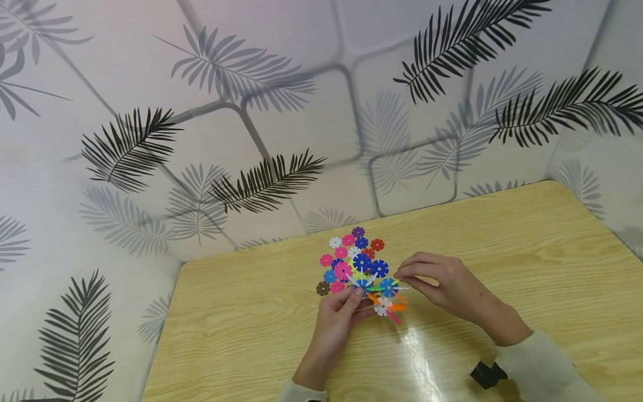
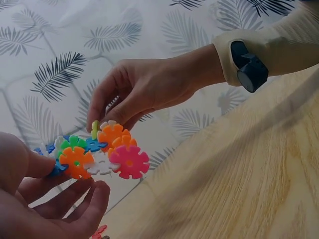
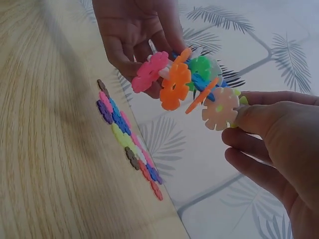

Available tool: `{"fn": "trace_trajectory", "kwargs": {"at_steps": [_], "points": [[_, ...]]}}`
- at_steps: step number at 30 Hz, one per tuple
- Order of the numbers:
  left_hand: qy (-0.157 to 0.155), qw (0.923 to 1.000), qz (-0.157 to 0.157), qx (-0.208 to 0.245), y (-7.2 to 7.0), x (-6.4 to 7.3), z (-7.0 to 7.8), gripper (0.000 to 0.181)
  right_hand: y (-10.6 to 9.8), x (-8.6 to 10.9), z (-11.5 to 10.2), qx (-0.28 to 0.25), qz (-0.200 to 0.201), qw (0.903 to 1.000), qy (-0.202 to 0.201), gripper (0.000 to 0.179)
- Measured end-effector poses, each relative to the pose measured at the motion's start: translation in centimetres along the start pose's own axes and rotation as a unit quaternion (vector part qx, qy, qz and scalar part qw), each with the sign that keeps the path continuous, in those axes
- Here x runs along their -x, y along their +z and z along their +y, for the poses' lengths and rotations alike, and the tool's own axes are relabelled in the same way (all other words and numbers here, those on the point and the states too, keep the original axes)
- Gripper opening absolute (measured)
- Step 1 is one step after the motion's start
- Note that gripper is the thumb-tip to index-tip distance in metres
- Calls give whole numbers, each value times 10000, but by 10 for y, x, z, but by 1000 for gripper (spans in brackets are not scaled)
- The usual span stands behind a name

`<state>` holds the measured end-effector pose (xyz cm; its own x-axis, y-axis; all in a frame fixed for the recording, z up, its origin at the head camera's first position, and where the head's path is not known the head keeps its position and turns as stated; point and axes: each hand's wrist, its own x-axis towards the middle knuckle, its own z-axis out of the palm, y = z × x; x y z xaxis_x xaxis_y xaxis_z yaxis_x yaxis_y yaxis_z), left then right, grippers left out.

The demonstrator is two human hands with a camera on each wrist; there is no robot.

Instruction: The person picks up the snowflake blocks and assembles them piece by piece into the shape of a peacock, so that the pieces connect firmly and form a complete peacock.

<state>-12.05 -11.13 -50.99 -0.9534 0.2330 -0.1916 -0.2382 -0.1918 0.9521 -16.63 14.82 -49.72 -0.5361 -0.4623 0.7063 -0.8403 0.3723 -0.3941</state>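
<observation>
My left hand (image 1: 335, 319) holds a cluster of interlocked snowflake discs (image 1: 383, 306) above the table, thumb on a blue one. Orange, green, white, blue and pink notched discs jut out at different angles. On the other side, my right hand (image 1: 447, 282) pinches a small yellow-green snowflake disc (image 2: 95, 129) between thumb and fingertips. In the right wrist view this disc lies right at the edge of a white disc (image 3: 221, 108) of the cluster, partly hidden by the thumb. A pink disc (image 2: 129, 162) forms the cluster's near end in the left wrist view.
Loose snowflake discs (image 1: 326, 260) in pink, blue, white, red, purple and brown lie flat on the wooden table (image 1: 241, 318) behind the left hand. A leaf-patterned wall (image 1: 301, 128) borders the table's far edge. A dark wrist device (image 2: 250, 72) sits on the right sleeve.
</observation>
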Motion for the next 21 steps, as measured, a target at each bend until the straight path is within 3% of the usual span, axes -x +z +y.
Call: {"fn": "trace_trajectory", "kwargs": {"at_steps": [3,6,11,14,17,21], "points": [[-64,9998,108,154,-2,-1,-1,38,-1,0,0,-79,-89,9997,201,41],[-161,9992,182,319,-3,-1,-1,37,-2,2,5,-471,-337,9951,798,42],[-252,9983,344,393,-5,-4,-1,35,7,-10,30,-889,-947,9658,2242,35],[-268,9982,388,363,-8,-4,-2,34,29,-25,50,-618,-1603,9479,2684,39],[-207,9985,307,402,-8,-4,-4,31,52,-38,65,-66,-2217,9337,2812,53],[-143,9984,176,515,-5,-5,-8,26,70,-47,76,639,-2561,9181,2956,55]]}}
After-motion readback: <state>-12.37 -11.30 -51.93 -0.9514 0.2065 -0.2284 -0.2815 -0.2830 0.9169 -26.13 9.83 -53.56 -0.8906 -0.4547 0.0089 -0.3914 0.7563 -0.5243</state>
